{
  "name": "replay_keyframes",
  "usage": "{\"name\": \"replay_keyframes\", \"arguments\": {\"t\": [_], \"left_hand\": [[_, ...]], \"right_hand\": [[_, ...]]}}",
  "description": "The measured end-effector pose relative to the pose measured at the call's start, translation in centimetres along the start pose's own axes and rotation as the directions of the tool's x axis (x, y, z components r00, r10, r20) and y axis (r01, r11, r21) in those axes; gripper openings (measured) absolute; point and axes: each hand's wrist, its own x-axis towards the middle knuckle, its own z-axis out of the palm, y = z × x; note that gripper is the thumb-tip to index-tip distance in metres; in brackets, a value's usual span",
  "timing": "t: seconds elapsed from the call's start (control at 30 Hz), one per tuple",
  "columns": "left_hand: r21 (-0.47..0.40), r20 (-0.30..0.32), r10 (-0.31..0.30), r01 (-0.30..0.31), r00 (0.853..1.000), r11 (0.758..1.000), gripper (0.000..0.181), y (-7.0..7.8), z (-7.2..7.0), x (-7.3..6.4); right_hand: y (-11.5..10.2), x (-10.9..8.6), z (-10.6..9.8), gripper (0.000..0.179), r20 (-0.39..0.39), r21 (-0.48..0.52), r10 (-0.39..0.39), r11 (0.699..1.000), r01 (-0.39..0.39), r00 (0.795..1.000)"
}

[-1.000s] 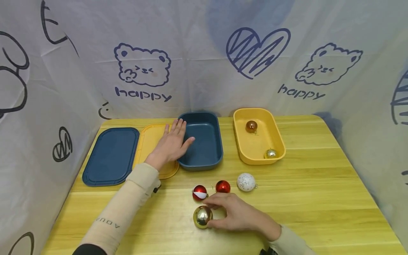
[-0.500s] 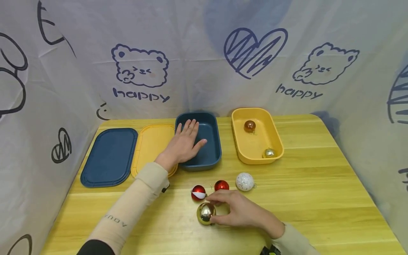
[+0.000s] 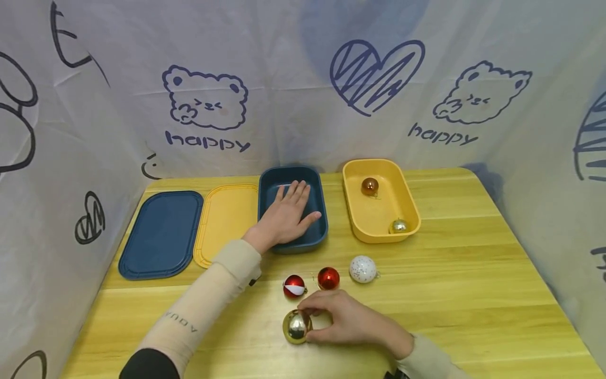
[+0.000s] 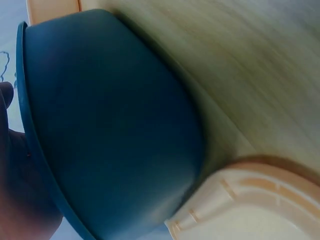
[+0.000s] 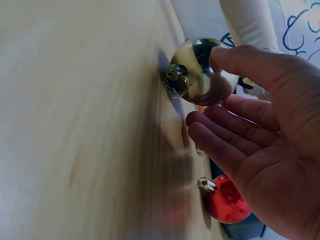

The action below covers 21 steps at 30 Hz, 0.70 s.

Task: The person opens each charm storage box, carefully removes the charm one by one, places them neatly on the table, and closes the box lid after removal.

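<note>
At lower centre of the head view, the gold ball [image 3: 294,327] is pinched between thumb and fingers of the right hand [image 3: 347,318], above or on the worktop [image 3: 473,295]; contact cannot be told. Just beyond lie a red-and-white ball [image 3: 293,287], a red ball [image 3: 329,278] and, further right, a speckled white ball [image 3: 363,269]. At centre, the left hand [image 3: 286,217], fingers extended and released, is over the blue box [image 3: 319,239]; touching cannot be confirmed. Left of centre: yellow lid [image 3: 224,226], then blue lid [image 3: 161,234]. Upper right of centre, the yellow box [image 3: 384,210] contains two balls.
</note>
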Motion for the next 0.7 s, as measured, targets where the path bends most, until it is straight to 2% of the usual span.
{"name": "replay_keyframes", "arguments": {"t": [0.33, 0.7], "left_hand": [[0.002, 0.044, 0.06, -0.061, 0.997, 0.998, 0.083, 2.0, 0.6, 1.6], [0.001, 0.049, 0.087, -0.087, 0.995, 0.996, 0.084, 2.9, 1.4, 3.3]], "right_hand": [[0.1, 0.1, 0.5, 0.043, 0.003, 0.041, -0.062, 0.997, 0.062, 0.998], [0.1, -0.8, -0.3, 0.046, -0.03, -0.015, -0.008, 1.0, 0.007, 1.0]]}}
